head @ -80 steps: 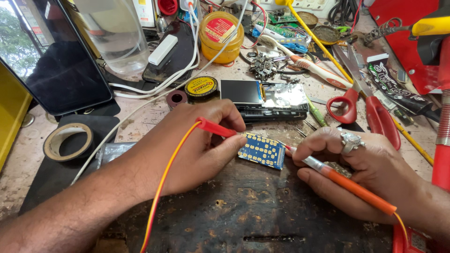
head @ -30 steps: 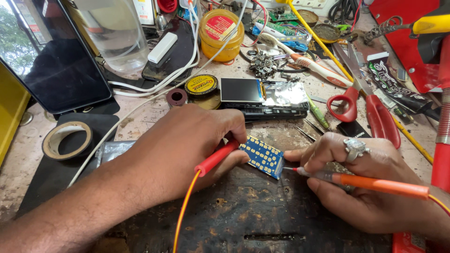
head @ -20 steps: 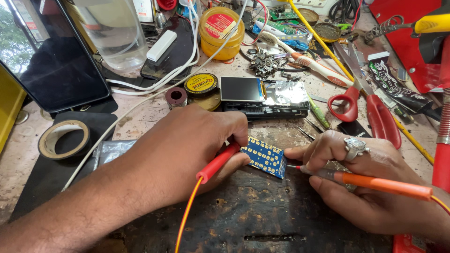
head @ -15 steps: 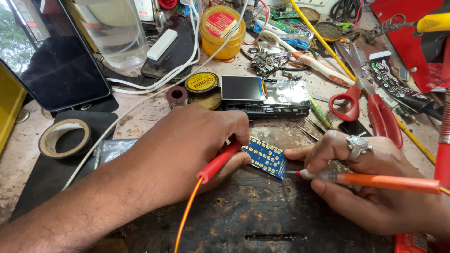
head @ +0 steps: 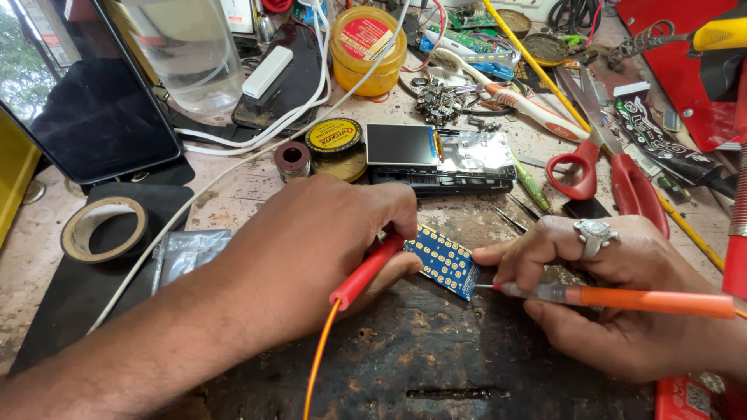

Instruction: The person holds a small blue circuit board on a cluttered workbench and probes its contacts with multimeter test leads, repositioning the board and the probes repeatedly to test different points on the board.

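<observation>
My left hand (head: 327, 241) grips a red test probe (head: 366, 272) with an orange-yellow wire trailing down; its tip is hidden under my fingers at the left edge of a small blue circuit board (head: 446, 261) dotted with yellow pads. In my right hand (head: 615, 288), which wears a silver ring, lies an orange-handled probe (head: 622, 296), its metal tip touching the board's right corner. The board lies on a dark, worn work mat (head: 436, 350).
Behind the board lies an opened phone with a small screen (head: 440, 152). Red-handled scissors (head: 607, 167) are at right, a solder tin (head: 333, 138) and small reel (head: 292, 157) at centre, a tape roll (head: 105, 227) and dark tablet (head: 93, 101) at left, a yellow jar (head: 367, 47) behind.
My left hand turned the red probe so its handle now points down toward me. My right hand's orange probe swung to lie nearly level, tip at the board's right corner.
</observation>
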